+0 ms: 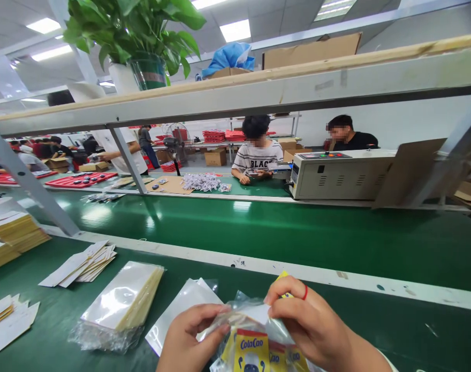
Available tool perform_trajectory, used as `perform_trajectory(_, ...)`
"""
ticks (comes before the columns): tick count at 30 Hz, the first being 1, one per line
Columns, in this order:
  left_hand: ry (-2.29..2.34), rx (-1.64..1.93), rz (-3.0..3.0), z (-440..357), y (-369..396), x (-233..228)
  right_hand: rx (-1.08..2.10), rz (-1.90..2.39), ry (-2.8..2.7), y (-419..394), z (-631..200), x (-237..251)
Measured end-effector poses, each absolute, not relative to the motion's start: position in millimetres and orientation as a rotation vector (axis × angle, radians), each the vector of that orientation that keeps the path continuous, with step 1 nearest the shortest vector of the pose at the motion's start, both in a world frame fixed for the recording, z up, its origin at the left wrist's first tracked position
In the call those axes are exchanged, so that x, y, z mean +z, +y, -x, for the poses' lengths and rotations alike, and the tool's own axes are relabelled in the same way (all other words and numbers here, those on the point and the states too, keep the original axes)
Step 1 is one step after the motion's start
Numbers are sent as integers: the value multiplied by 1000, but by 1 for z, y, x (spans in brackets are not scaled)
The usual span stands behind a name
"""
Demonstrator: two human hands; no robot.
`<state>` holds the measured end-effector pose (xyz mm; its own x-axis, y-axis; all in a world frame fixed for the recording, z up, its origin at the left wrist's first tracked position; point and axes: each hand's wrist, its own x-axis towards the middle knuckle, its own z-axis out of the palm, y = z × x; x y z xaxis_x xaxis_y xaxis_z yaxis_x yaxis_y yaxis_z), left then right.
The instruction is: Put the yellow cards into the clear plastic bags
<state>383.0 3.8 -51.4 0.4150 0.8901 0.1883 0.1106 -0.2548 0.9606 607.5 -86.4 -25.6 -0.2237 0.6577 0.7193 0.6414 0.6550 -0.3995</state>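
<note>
A clear plastic bag (278,330) is between my two hands at the bottom of the head view. My left hand (198,333) pinches its left edge, thumb and fingers together. The right hand (313,320), with a red band on one finger, grips the bag's upper right edge. Inside show several yellow ColaCao packets (252,351) with a dark blue picture. Something white, like a card or paper, lies at the bag's mouth. Behind my right fingers a bit of yellow sticks up. White sheets (181,310) lie on the green table just left of the bag.
A plastic-wrapped stack of cards (121,299) lies left, beside fanned white envelopes (80,263) and taller stacks (18,232). Beyond the white rail (204,258) runs a green belt (219,222). Across it, a person works near a beige machine (336,175). A shelf (235,98) spans overhead.
</note>
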Motion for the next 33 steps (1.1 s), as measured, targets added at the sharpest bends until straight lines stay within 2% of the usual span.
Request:
perform_trajectory(4, 820, 941, -1769, -382, 7, -53, -121, 1100, -2038, -78, -586, -23)
perform_trajectory(8, 799, 853, -1773, -377, 7, -56, -126, 1087, -2162, -76, -577, -35)
perform_trajectory(11, 728, 828, -1762, -371, 9, -58, -102, 1077, -2030, -79, -583, -49)
perform_trajectory(13, 758, 854, -1773, -364, 17, -61, 101, 1190, -1767, -83, -589, -57)
perform_trajectory(15, 976, 870, -1845, -356, 32, -66, 438, 1357, -1536, -88, -594, -64)
perform_trajectory(18, 1372, 718, -2062, -346, 61, -79, 766, 1612, -1594, -93, -597, -72)
perform_trajectory(20, 1497, 618, -2136, -340, 77, -89, 708, 1782, -1775, -92, -599, -79)
perform_trajectory(22, 1566, 577, -2128, -336, 87, -97, 520, 1962, -1840, -89, -607, -89)
perform_trajectory(26, 1605, 562, -2075, -329, 95, -102, 183, 2378, -1534, -80, -645, -121)
perform_trajectory(29, 1609, 587, -2045, -324, 99, -100, 221, 2549, -1359, -74, -677, -148)
perform_trajectory(33, 1590, 625, -2006, -317, 103, -96, 524, 2429, -1339, -68, -703, -171)
